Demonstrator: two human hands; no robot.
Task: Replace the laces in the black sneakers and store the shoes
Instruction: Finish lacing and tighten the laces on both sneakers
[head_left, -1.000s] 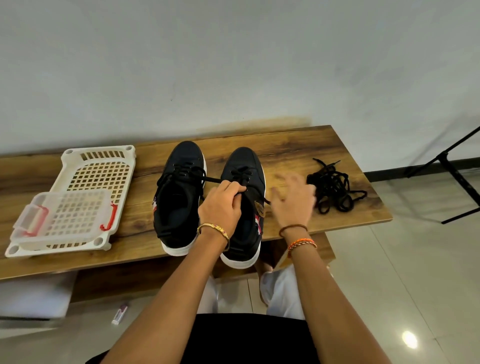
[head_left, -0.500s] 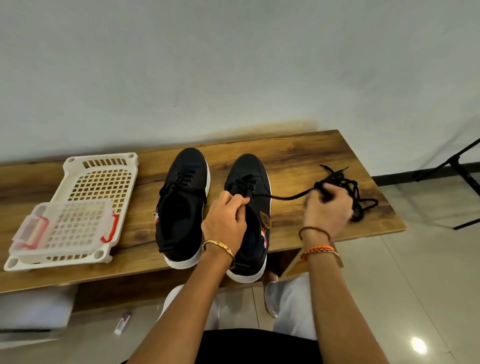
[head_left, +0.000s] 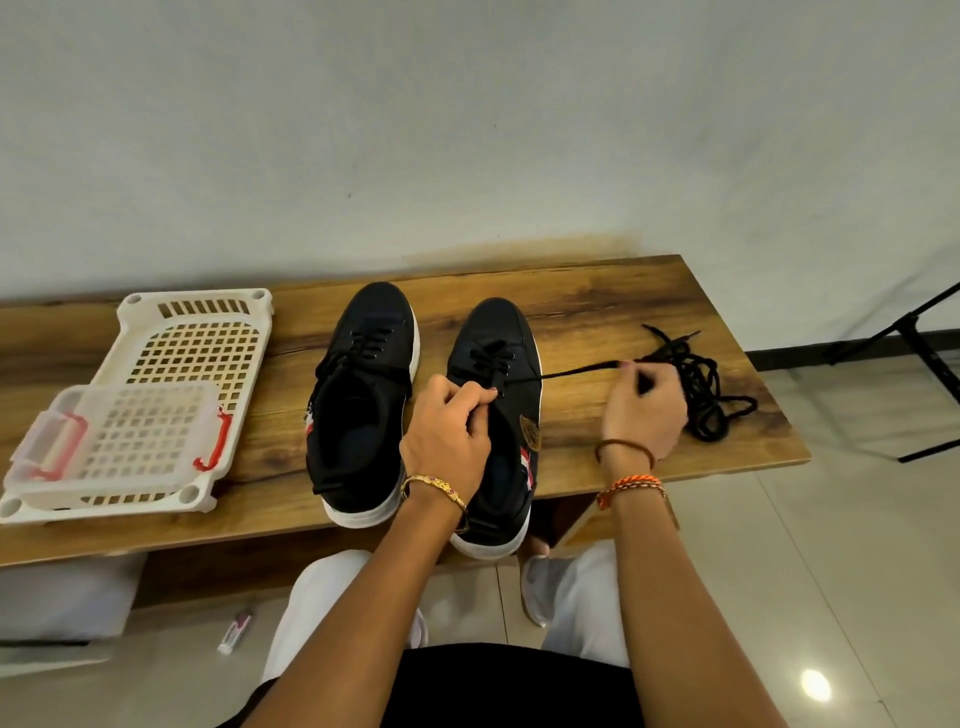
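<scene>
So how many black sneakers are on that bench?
2. The left sneaker sits beside the white basket; the right sneaker lies partly under the left hand. None seem hidden.

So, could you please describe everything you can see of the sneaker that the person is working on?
The right-hand sneaker is black with a white sole, a round gold emblem and a red-and-white stripe on its outer side. It stands upright on the wooden bench, toe toward the wall, heel over the near edge, beside its twin without clearly touching. Black lace crosses its front eyelets. The left hand pinches at the lacing; one lace end runs taut to the right hand.
</scene>
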